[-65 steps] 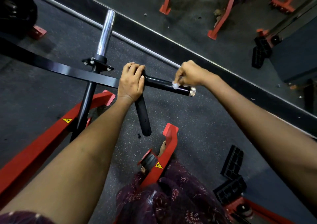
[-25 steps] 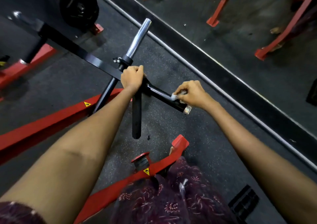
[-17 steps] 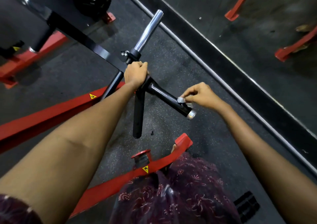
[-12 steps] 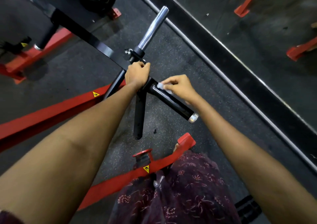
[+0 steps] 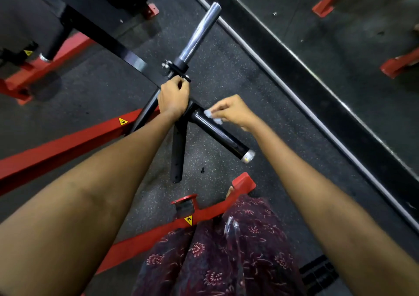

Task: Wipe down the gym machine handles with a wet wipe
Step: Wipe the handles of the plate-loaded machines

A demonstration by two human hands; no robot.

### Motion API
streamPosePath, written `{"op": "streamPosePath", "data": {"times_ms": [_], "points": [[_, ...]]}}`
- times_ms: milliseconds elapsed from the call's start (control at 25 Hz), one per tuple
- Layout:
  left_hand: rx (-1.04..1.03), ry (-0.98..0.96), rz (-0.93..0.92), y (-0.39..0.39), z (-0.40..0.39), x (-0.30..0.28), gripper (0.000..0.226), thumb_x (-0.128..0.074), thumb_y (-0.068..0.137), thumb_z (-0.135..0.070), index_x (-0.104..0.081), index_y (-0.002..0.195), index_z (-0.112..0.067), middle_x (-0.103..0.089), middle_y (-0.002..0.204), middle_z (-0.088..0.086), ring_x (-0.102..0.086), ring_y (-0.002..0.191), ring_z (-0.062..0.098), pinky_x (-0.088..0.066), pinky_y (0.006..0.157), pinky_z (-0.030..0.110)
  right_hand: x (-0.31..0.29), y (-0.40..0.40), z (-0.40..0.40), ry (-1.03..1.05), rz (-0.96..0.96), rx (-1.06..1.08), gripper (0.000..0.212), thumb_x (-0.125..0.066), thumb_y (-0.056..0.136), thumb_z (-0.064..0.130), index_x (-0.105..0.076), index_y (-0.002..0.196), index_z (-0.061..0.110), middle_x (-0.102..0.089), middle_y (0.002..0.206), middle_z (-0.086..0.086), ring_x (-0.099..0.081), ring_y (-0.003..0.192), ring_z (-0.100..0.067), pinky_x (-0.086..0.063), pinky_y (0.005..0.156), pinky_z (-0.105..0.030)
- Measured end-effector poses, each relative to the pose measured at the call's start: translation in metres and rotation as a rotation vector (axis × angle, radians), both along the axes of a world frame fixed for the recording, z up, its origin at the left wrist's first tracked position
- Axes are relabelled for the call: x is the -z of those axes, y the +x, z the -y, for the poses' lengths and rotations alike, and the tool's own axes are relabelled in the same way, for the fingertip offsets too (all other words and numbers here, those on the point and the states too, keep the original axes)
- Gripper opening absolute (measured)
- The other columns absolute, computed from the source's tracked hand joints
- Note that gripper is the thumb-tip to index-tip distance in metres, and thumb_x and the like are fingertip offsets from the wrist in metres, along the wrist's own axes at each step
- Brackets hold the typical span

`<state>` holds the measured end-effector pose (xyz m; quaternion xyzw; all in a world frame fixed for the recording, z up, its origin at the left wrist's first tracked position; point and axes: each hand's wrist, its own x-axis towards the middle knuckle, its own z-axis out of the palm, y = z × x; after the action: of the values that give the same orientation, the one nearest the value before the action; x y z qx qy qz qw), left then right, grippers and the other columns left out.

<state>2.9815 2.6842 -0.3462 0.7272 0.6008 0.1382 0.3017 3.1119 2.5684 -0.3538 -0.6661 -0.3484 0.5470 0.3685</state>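
Left hand (image 5: 173,98): curled tight round the black junction where the bars meet, steadying the machine.
Right hand (image 5: 231,111): fingertips pinch a small wet wipe (image 5: 212,116) and press it onto the handle.
Wipe position: on the upper side of the black handle (image 5: 221,136), near its inner end, just beside the left hand.
Handle: glossy black tube, runs down-right to a silver end cap (image 5: 248,156); the stretch from wipe to cap is bare.
Second handle (image 5: 178,150): black bar hanging down from the same junction, untouched by either hand.
Step judged: mid-wipe on the angled handle.
How to do it well: likely drag the wipe along the full length to the cap, wrap it round so the underside gets covered too, keep the left-hand brace; the wipe is small, so several passes are probably needed.
Around: chrome plate post (image 5: 199,31) above the junction, red frame rails (image 5: 68,146), speckled rubber floor (image 5: 226,69).
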Motion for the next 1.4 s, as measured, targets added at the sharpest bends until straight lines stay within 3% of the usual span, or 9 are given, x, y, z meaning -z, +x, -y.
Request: {"op": "streamPosePath", "data": {"times_ms": [160,360,480,680,800,920,1200,1280,1400], "points": [[0.116,0.11,0.027,-0.003,0.002,0.003,0.023,-0.044,0.091,-0.022,-0.064,0.093,-0.011,-0.066,0.095,0.007,-0.057,0.091,0.022,-0.038,0.075,0.029,0.003,-0.017,-0.003,0.039,-0.022,0.164,0.019,-0.061,0.078,-0.015,-0.068,0.094,-0.008,-0.064,0.057,0.005,-0.053,0.05,0.0,-0.043,0.049,-0.01],[0.78,0.415,-0.086,-0.029,-0.004,0.014,0.046,-0.028,0.094,-0.038,-0.06,0.092,-0.006,-0.06,0.1,0.01,-0.051,0.096,0.029,-0.034,0.091,0.038,-0.01,0.025,0.05,-0.09,-0.01,-0.056,0.014,-0.064,0.078,-0.01,-0.069,0.084,0.002,-0.068,0.059,0.011,-0.059,0.055,0.004,-0.046,0.052,-0.009],[0.949,0.601,-0.125,-0.043,-0.006,0.02,0.043,-0.029,0.096,-0.038,-0.058,0.098,-0.006,-0.058,0.105,0.012,-0.05,0.096,0.031,-0.033,0.089,0.04,-0.012,0.016,0.039,-0.095,0.04,-0.014,0.011,-0.067,0.077,-0.008,-0.07,0.083,0.0,-0.067,0.057,0.01,-0.056,0.052,0.003,-0.043,0.049,-0.01],[1.004,0.577,-0.067,-0.042,-0.012,0.023,0.043,-0.03,0.095,-0.037,-0.057,0.1,-0.004,-0.057,0.099,0.015,-0.051,0.091,0.034,-0.036,0.085,0.043,-0.009,-0.027,0.008,-0.01,0.149,0.192,0.019,-0.062,0.079,-0.01,-0.068,0.097,-0.008,-0.063,0.055,0.014,-0.052,0.049,0.005,-0.044,0.052,-0.009],[0.975,0.54,-0.046,-0.043,-0.01,0.025,0.043,-0.029,0.096,-0.038,-0.057,0.097,-0.005,-0.056,0.096,0.015,-0.05,0.088,0.034,-0.037,0.084,0.044,-0.016,-0.012,0.029,-0.11,0.1,0.151,0.021,-0.06,0.081,-0.011,-0.066,0.1,-0.008,-0.068,0.077,-0.001,-0.058,0.062,-0.002,-0.049,0.057,-0.01],[0.967,0.503,-0.027,-0.042,-0.011,0.025,0.045,-0.029,0.095,-0.039,-0.057,0.095,-0.005,-0.056,0.095,0.015,-0.049,0.088,0.034,-0.04,0.083,0.047,-0.028,0.0,0.054,-0.187,0.119,0.121,0.023,-0.06,0.081,-0.012,-0.065,0.103,-0.01,-0.07,0.078,0.001,-0.063,0.067,-0.004,-0.052,0.062,-0.012],[0.967,0.513,0.057,-0.044,-0.012,0.026,0.045,-0.031,0.093,-0.04,-0.058,0.09,-0.004,-0.057,0.091,0.016,-0.05,0.086,0.034,-0.039,0.082,0.045,-0.069,0.001,0.099,-0.325,0.606,-0.12,0.025,-0.063,0.075,-0.009,-0.075,0.08,0.013,-0.071,0.074,-0.005,-0.062,0.062,0.001,-0.055,0.069,-0.021],[0.966,0.551,0.05,-0.043,-0.012,0.026,0.042,-0.034,0.092,-0.039,-0.058,0.088,-0.005,-0.057,0.089,0.015,-0.051,0.086,0.034,-0.04,0.084,0.044,-0.072,-0.014,0.094,-0.351,0.834,-0.057,0.026,-0.061,0.074,-0.005,-0.075,0.076,0.017,-0.069,0.072,-0.002,-0.065,0.068,-0.005,-0.057,0.073,-0.029],[0.963,0.619,0.008,-0.046,-0.01,0.027,0.039,-0.039,0.09,-0.04,-0.058,0.091,-0.007,-0.058,0.093,0.014,-0.052,0.092,0.034,-0.037,0.088,0.043,-0.059,-0.054,0.076,-0.193,0.923,0.048,0.025,-0.056,0.079,-0.004,-0.074,0.088,0.01,-0.068,0.089,-0.008,-0.065,0.082,-0.02,-0.054,0.076,-0.034]]}}
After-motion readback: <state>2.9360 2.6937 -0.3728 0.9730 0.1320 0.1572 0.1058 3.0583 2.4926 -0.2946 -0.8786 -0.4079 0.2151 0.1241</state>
